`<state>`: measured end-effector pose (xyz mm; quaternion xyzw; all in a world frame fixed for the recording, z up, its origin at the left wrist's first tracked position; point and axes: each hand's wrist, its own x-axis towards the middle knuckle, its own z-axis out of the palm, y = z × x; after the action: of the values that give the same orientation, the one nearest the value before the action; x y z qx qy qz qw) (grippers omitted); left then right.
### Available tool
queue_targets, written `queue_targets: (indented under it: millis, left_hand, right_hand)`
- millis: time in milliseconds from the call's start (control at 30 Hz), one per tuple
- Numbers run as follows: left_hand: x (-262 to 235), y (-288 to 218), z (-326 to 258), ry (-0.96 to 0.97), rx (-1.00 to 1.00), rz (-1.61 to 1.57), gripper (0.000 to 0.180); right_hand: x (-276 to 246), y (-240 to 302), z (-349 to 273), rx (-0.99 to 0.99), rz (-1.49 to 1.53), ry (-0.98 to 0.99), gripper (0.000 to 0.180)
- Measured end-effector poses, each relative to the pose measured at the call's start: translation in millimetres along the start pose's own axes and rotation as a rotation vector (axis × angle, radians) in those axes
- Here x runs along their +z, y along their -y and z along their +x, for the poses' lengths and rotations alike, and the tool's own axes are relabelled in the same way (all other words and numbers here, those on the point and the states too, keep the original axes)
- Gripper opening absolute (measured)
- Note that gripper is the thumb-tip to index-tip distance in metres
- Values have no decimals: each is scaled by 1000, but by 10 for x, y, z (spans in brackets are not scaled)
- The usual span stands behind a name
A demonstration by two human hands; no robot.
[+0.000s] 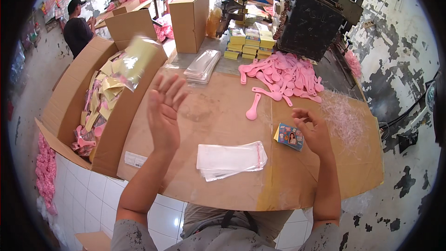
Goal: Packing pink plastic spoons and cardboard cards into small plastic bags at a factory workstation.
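Note:
My left hand (166, 114) is raised over the left part of the cardboard-covered table (186, 121), fingers spread and nothing in them. Beyond its fingertips a clear plastic packet with a pale yellow card (139, 60) is in mid-air over the open carton (121, 144), blurred by motion. My right hand (313, 130) hovers, fingers loosely curled and apart, at the right edge of a small stack of printed cards (289, 137). Whether it touches the cards I cannot tell. Between my hands lies a stack of clear plastic bags (230, 159). One pink measuring spoon (253, 107) lies apart from the heap of pink spoons (283, 74).
The carton holds several filled packets (104, 88). More plastic bags (203, 66) and yellow card stacks (251, 42) lie farther back. Shredded film (346, 116) is at the right. A dark machine (309, 25) and a tall closed box (189, 21) stand behind. A person (79, 28) stands far left.

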<state>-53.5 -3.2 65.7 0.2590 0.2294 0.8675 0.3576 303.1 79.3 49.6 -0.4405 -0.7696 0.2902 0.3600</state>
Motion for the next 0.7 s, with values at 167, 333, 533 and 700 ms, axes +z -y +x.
queue_targets:
  millis: [167, 333, 533, 700]
  left_hand:
    - [-234, 419, -301, 796, -242, 1054, 40]
    - [-320, 554, -426, 1176, -90, 1358, 49]
    - [-147, 433, -579, 1330, 67, 1500, 90]
    - [-200, 420, -580, 1414, 52, 1568, 94]
  right_hand:
    - [-143, -273, -78, -86, -402, 155, 36]
    - [-30, -155, -11, 80, -290, 215, 32]
    - [-39, -296, -38, 37, -230, 156, 33]
    - [-19, -194, -22, 28, -236, 170, 32]
